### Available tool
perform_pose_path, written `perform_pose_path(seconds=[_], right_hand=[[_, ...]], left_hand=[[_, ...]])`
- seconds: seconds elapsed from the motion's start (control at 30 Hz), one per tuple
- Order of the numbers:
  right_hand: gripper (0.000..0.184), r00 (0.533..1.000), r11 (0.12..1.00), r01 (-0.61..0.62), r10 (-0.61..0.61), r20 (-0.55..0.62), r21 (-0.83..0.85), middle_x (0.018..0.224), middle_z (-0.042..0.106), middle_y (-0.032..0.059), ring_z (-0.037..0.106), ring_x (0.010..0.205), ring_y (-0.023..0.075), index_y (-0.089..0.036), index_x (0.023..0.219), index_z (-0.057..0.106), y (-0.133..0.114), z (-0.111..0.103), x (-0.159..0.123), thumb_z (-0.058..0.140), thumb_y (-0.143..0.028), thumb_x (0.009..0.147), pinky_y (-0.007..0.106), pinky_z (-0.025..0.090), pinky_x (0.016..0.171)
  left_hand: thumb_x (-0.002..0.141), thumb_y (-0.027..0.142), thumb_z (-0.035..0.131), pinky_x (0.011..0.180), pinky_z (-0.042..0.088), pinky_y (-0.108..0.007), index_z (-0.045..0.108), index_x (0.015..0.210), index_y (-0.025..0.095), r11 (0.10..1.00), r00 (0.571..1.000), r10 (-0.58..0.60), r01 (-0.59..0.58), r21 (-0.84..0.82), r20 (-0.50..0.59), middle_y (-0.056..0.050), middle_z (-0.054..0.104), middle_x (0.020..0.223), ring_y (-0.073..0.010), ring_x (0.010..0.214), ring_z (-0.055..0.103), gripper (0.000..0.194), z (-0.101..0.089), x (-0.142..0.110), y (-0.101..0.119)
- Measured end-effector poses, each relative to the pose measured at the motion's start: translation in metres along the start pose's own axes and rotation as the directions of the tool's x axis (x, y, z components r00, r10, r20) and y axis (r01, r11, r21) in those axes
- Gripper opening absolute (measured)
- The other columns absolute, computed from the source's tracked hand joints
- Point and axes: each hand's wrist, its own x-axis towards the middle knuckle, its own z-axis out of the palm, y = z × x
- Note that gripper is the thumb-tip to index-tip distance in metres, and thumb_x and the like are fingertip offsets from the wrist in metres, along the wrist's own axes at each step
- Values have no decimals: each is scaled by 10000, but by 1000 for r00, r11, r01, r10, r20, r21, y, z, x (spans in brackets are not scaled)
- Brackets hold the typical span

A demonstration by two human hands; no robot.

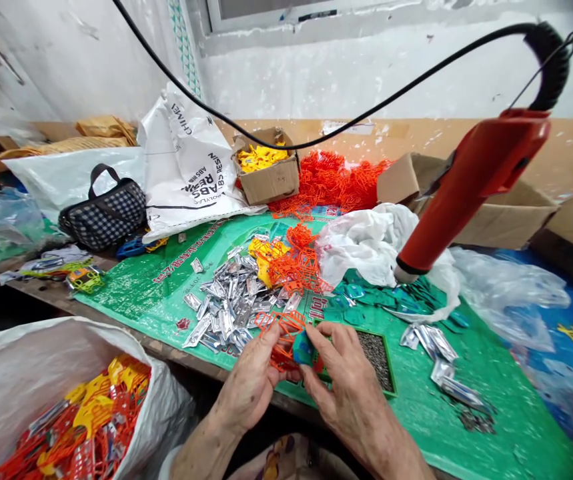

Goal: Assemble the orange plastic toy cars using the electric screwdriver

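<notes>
Close to the table's front edge, my left hand (252, 377) grips an orange plastic lattice frame (282, 327) between thumb and fingers. Against its right side, my right hand (343, 367) pinches a small teal-green plastic piece (303, 348). The two parts touch or nearly touch; my fingers hide how they meet. Just beyond my right hand lies a green-rimmed tray (391, 373) of small dark metal pieces, probably screws. A heap of silver metallic parts (223, 300) spreads ahead of my left hand, with yellow plastic parts (266, 257) and orange lattice frames (296, 263) behind it.
A red electric screwdriver (476, 187) hangs from a coiled cable at right. Teal pieces (356, 300) lie by a white plastic bag (371, 243). A white sack (166, 380) of assembled parts stands lower left. At the back are a box (271, 183) and orange frames (341, 183).
</notes>
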Motion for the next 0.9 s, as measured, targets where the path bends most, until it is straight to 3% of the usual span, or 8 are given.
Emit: perform_pose_path(seconds=[0.33, 0.47, 0.63, 0.9], right_hand=[[455, 999, 997, -21, 19, 27, 69, 1133, 567, 141, 539, 1028, 272, -167, 1317, 473, 1, 4, -3, 547, -94, 874, 468, 563, 836], [432, 1000, 999, -13, 13, -14, 46, 1115, 580, 143, 557, 999, 272, -167, 1303, 488, 3, 7, -5, 557, -116, 880, 456, 575, 807], [431, 999, 1000, -7, 8, -51, 16, 1116, 588, 151, 568, 993, 279, -157, 1308, 494, 1, 11, -9, 563, -127, 884, 446, 591, 776], [408, 997, 996, -45, 50, -62, 76, 1129, 574, 136, 577, 1026, 259, -176, 1313, 496, 12, 2, -10, 571, -158, 913, 426, 572, 837]], left_hand=[[916, 456, 616, 618, 552, -268, 781, 1023, 194, 1000, 1000, 17, -17, -9, -2, -85, 793, 914, -226, 797, 717, 328, 2, 0, -5], [931, 447, 592, 626, 561, -277, 763, 1095, 199, 1000, 999, 15, -15, -4, 36, -98, 788, 992, -252, 873, 722, 344, 3, 0, -6], [876, 442, 673, 639, 562, -264, 773, 1036, 165, 998, 1000, 12, -13, -59, -3, -101, 787, 959, -239, 851, 722, 336, 4, 2, -9], [800, 498, 741, 478, 548, -253, 745, 1025, 142, 993, 999, -43, 39, -108, -28, -82, 773, 828, -172, 593, 662, 421, -2, 7, -15]])
